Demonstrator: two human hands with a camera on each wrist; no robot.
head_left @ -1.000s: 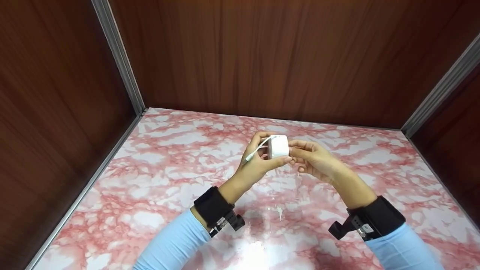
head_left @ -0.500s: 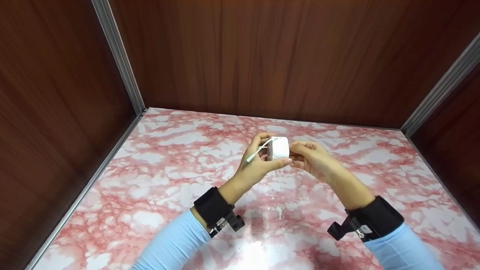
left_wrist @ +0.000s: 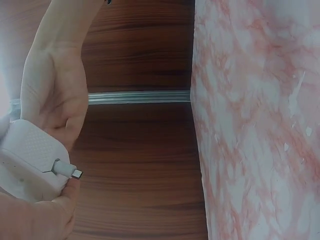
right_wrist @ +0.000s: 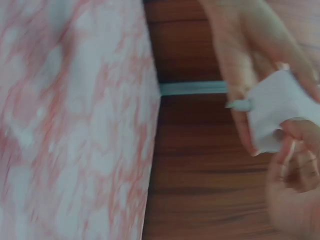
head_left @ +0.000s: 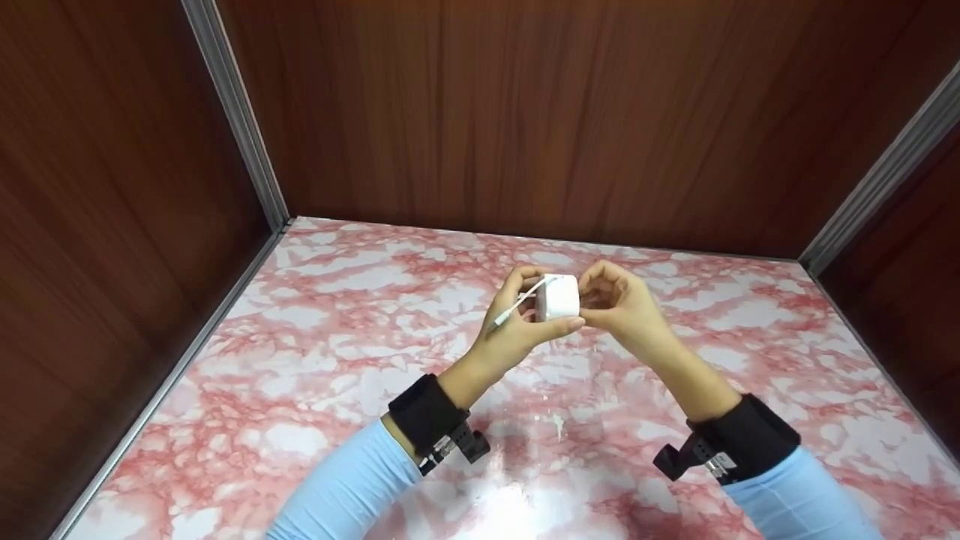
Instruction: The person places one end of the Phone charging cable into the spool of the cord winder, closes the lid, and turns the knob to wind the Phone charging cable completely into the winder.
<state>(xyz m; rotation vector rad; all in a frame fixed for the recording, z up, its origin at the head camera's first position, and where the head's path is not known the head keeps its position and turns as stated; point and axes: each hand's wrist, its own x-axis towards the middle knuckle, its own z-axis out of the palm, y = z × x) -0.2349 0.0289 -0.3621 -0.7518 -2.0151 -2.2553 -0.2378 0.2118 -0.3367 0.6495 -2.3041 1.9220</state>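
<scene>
A white charger block (head_left: pixel 561 298) is held up above the tabletop by my left hand (head_left: pixel 501 330), its thumb along the near edge and fingers behind. A short white cable (head_left: pixel 523 297) crosses the block's left side, ending in a loose plug. The left wrist view shows that plug (left_wrist: pixel 66 170) with its metal tip sticking out past the block. My right hand (head_left: pixel 636 315) is at the block's right side, with thumb and index finger bent against it. In the right wrist view, the right fingertips (right_wrist: pixel 290 131) touch the block's flat face (right_wrist: pixel 280 102); detail there is blurred.
Below the hands spreads a red and white marbled tabletop (head_left: pixel 337 360). Dark wood panels (head_left: pixel 487 120) rise behind and at both sides, with grey metal strips (head_left: pixel 240 112) at the corners. Black wrist cameras (head_left: pixel 739 439) sit on both forearms over light blue sleeves.
The right hand has turned and its knuckles have risen, with thumb and index finger bending toward the block's right side. The left hand and charger have stayed almost still.
</scene>
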